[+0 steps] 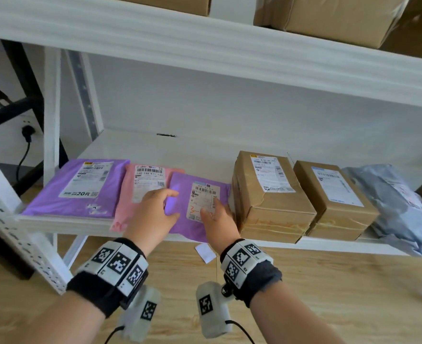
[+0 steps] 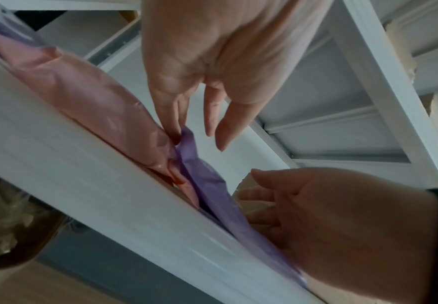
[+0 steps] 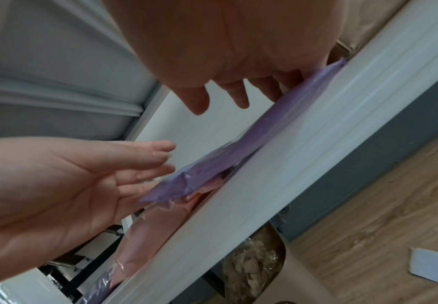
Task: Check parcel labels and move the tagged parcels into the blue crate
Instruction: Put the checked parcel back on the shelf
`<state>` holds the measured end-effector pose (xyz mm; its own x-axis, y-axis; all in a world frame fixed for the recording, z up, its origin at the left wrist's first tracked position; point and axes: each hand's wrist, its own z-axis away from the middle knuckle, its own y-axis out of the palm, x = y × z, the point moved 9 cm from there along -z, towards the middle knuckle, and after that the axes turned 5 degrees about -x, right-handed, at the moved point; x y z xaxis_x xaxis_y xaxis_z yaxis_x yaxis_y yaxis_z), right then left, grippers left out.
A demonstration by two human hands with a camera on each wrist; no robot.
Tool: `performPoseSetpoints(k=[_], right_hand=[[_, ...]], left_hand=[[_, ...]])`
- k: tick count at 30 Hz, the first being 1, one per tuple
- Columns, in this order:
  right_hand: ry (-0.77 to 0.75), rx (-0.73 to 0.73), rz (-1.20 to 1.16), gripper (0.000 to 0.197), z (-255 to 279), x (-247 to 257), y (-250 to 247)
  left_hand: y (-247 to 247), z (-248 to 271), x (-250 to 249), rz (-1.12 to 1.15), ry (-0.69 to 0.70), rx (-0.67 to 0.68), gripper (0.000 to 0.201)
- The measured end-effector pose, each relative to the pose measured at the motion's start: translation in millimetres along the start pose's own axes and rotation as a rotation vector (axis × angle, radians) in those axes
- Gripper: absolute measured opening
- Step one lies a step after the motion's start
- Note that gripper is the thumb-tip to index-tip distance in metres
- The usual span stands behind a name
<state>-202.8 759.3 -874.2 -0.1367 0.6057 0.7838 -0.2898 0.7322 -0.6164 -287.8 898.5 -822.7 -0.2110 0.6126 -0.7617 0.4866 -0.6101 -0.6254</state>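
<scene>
A: What's the setting?

B: A white metal shelf (image 1: 63,223) against a pale wall, over a light wood floor (image 1: 329,281). A scrap of white paper (image 1: 205,252) lies on the floor below the shelf edge. The shelf above carries brown cartons (image 1: 329,18). At far left a black plug (image 1: 28,132) sits in a wall socket.

A: And what's on the lower shelf?

B: From left: a large purple mailer (image 1: 71,189), a pink mailer (image 1: 140,192) partly over its edge, then a small purple mailer (image 1: 200,202) overlapping the pink one. Right of that stand two brown boxes (image 1: 272,192) side by side, touching, then a grey plastic bag (image 1: 398,207). All show white labels face up.

A: Where's the left hand?

B: The left hand (image 1: 153,212) is over the seam between the pink mailer and the small purple one, fingers spread and only loosely bent. In the left wrist view its fingertips (image 2: 173,131) touch the raised left edge of the small purple mailer; nothing is gripped.

A: The right one?

B: The right hand (image 1: 217,217) is at the small purple mailer's right side, next to the first brown box. Its fingers are apart and nearly straight; from the right wrist view the outer fingers (image 3: 288,82) rest on the mailer's edge, the thumb hanging free.

A: Any blue crate?

B: None in view. The mailer lies on the shelf, its near end over the front edge.
</scene>
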Motion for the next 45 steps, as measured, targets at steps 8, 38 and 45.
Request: performPoseSetpoints(k=[8, 38, 45], right_hand=[[-0.023, -0.009, -0.023, 0.070, 1, 0, 4], [-0.164, -0.036, -0.670, 0.035, 15, 35, -52], [-0.320, -0.094, -0.714, 0.038, 38, 60, -85]], left_hand=[[5, 0, 0, 0.188, -0.066, 0.018, 0.047], [-61, 7, 2, 0.772, -0.040, -0.191, 0.078], [-76, 16, -21, 0.771, -0.009, -0.145, 0.032]])
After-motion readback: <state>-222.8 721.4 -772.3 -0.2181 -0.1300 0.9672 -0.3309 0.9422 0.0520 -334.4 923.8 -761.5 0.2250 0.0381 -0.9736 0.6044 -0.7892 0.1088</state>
